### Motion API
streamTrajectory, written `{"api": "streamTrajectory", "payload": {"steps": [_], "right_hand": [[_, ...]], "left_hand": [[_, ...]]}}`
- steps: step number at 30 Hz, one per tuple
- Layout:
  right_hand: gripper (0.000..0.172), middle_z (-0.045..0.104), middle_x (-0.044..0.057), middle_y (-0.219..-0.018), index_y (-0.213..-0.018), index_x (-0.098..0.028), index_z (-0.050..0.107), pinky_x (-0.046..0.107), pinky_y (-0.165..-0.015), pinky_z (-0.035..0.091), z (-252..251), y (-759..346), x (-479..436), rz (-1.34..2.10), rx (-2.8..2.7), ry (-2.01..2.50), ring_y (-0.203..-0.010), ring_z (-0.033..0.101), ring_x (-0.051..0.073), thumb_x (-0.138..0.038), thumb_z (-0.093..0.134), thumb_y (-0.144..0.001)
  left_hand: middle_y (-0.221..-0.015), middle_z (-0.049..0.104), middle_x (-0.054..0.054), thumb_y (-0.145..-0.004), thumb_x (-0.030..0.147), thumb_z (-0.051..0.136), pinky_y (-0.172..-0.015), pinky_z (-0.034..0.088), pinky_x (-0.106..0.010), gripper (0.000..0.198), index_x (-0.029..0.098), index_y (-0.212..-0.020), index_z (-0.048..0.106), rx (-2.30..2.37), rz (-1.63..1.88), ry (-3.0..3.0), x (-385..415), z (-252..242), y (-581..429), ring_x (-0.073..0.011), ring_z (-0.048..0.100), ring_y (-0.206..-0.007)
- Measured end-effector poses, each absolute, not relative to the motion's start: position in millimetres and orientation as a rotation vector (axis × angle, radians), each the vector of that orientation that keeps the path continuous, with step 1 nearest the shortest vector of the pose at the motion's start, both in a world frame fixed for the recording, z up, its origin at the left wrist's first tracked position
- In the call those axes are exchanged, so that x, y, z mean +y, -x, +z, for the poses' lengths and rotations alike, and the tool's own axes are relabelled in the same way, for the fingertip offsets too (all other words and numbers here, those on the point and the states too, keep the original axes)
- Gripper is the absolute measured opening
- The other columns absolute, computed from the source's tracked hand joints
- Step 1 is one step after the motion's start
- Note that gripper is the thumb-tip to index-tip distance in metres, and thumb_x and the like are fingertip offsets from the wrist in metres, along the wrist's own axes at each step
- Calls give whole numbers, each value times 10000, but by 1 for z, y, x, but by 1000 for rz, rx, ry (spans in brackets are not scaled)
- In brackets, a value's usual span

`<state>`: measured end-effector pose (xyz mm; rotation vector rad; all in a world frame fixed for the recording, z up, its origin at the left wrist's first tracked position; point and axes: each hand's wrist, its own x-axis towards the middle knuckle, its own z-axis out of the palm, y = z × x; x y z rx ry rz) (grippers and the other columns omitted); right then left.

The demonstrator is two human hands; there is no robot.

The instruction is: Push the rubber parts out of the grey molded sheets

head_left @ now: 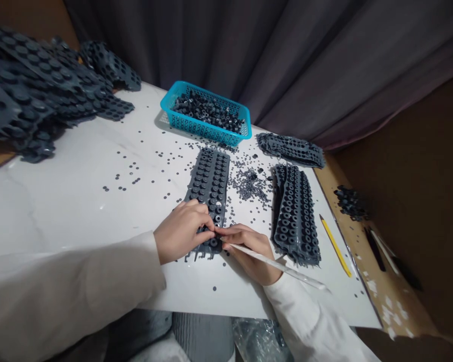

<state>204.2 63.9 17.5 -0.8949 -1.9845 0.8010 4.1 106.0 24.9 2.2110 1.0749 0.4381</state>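
A dark grey rubber sheet [209,173] with rows of round raised caps lies in front of me, its near end under my hands. My left hand [184,229] rests on it from the left, thumb and index fingertip drawn together over the near rows; anything between them is too small to make out. From the right, my right hand [251,244] meets those fingertips at the sheet's edge. A thin white strip [298,274] passes through its closed fingers and sticks out to the lower right. Some caps near my fingers show open ring tops.
A blue basket [245,128] of small dark parts stands behind. Stacked sheets [296,211], another bundle [290,149] and a yellow pencil [335,246] lie right. Small grey discs [251,185] are scattered around. A sheet heap [53,80] fills the left; dark pieces [349,202] lie far right.
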Motion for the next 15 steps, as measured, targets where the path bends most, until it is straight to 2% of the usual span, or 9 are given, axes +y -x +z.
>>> {"api": "streamTrajectory", "payload": {"steps": [7,15], "right_hand": [[62,702,119,-1050,-862,-198,623,337,-753,542,13,-207,65,717,-2103,871,-872,650,184,-149,586,-857],[131,694,116,-1073,-911,-195,640,312,-713,547,13,-210,65,649,-2196,849,-864,637,179,-101,569,-854]], "left_hand": [[-827,603,-17,-824,197,642,-736,367,-329,37,202,-798,667,1072,435,-2197,106,27,-4,-211,496,-875],[-821,599,-16,-833,213,628,-732,369,-326,54,204,-804,673,1077,429,-2209,106,26,-4,-214,499,-876]]}}
